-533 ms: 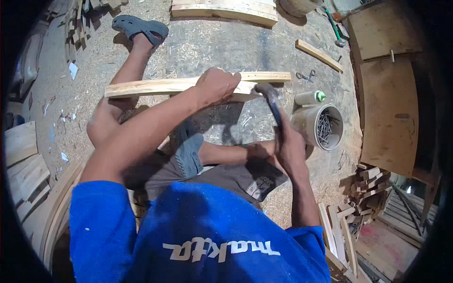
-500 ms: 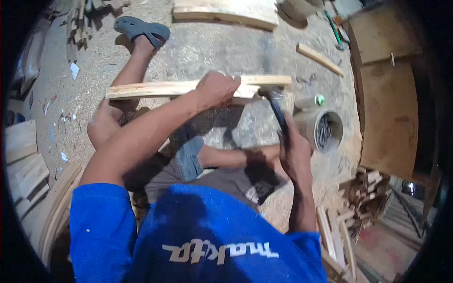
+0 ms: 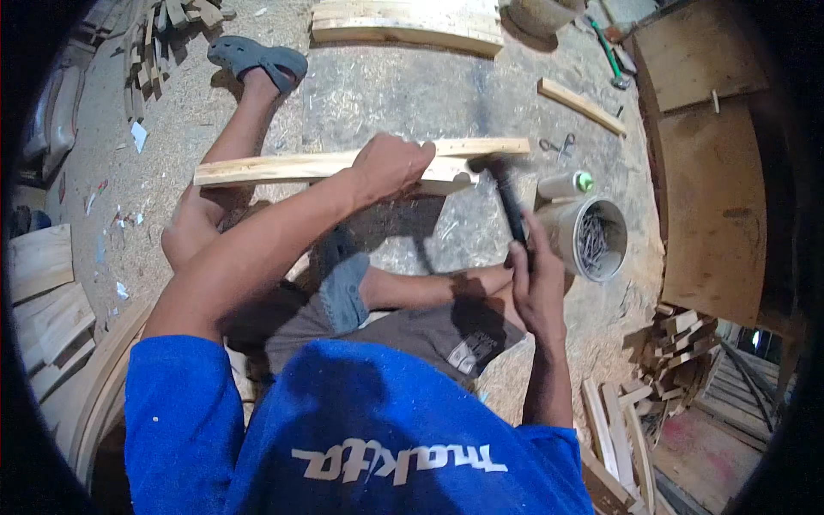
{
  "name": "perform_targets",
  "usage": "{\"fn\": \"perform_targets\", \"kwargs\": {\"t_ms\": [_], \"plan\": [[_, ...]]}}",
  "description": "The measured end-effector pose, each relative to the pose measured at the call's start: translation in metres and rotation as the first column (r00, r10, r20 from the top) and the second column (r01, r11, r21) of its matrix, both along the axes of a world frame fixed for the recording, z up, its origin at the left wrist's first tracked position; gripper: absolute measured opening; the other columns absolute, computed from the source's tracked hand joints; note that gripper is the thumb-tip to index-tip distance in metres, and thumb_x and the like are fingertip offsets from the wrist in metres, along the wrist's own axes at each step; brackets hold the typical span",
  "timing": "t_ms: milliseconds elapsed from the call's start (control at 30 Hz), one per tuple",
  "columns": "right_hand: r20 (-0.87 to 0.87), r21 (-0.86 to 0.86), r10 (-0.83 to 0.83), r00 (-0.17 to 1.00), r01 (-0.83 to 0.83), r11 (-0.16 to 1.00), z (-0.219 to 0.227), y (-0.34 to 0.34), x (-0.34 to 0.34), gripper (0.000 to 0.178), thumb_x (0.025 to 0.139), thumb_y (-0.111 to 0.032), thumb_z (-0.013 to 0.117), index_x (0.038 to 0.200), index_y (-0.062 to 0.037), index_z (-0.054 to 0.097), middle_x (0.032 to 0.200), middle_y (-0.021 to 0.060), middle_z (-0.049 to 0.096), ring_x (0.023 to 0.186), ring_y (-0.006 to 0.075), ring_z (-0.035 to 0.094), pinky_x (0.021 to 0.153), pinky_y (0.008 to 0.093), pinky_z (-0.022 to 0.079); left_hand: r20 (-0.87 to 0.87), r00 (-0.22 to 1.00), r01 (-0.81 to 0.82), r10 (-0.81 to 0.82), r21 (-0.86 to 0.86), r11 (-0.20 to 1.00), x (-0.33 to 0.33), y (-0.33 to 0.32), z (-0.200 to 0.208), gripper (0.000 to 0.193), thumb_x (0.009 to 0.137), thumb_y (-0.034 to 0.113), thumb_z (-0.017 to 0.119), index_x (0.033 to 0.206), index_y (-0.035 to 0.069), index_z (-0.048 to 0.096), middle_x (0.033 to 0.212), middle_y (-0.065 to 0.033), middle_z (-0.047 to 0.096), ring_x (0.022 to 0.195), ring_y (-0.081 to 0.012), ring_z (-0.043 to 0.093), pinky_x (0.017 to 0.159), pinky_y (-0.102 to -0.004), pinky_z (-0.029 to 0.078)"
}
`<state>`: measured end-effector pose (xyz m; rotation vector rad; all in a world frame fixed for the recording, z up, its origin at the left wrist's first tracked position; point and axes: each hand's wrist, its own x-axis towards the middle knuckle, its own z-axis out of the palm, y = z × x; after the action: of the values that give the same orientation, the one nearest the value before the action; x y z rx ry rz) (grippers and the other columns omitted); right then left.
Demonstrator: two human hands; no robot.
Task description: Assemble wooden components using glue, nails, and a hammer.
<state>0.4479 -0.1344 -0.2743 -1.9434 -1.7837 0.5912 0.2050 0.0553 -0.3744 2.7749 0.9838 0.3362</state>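
Floor (image 3: 395, 94) beneath outstretched hands (image 3: 390, 163)

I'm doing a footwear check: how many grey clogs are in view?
2. The far clog is at upper left, above the wooden strip in the picture; the near clog is below the strip, on the folded leg. Others may be hidden.

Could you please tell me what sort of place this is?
Probably a woodworking shop: what look like wood shavings lie scattered about, cut offcuts are heaped at lower right, and a bucket of nails stands beside the right hand, which holds a hammer.
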Motion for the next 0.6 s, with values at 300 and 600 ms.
{"fn": "perform_targets", "kwargs": {"t_ms": [300, 600], "plan": [[-0.075, -0.067, -0.186, 0.98, 0.181, 0.981, -0.028, 0.058, 0.066, 0.042, 0.107, -0.022, 0.057, 0.146, -0.007, 0.059, 0.075, -0.0011, 0.059, 0.063, 0.0096, 0.053, 0.06, 0.0261, 0.045, -0.056, 0.993, -0.109, 0.108, -0.022, 0.994, -0.013, -0.01, 0.012, 0.054, 0.076, 0.031, 0.087, 0.106, 0.002, 0.052, 0.079, -0.0169, 0.071, 0.072, -0.0397, 0.072, 0.062, -0.0502, 0.056], [-0.423, -0.393, 0.058, 0.904, -0.241, 0.887, -0.055, 0.17, 0.067, 0.044, 0.106, -0.027, 0.059, 0.146, -0.0092, 0.06, 0.073, -0.005, 0.054, 0.057, 0.0039, 0.044, 0.047, 0.0223, 0.034, -0.034, 0.998, -0.046, 0.045, -0.03, 0.998, -0.012, -0.014, 0.009, 0.044, 0.081, 0.025, 0.08, 0.101, 0.001, 0.049, 0.075, -0.019, 0.068, 0.069, -0.0414, 0.071, 0.058, -0.0515, 0.054]]}}
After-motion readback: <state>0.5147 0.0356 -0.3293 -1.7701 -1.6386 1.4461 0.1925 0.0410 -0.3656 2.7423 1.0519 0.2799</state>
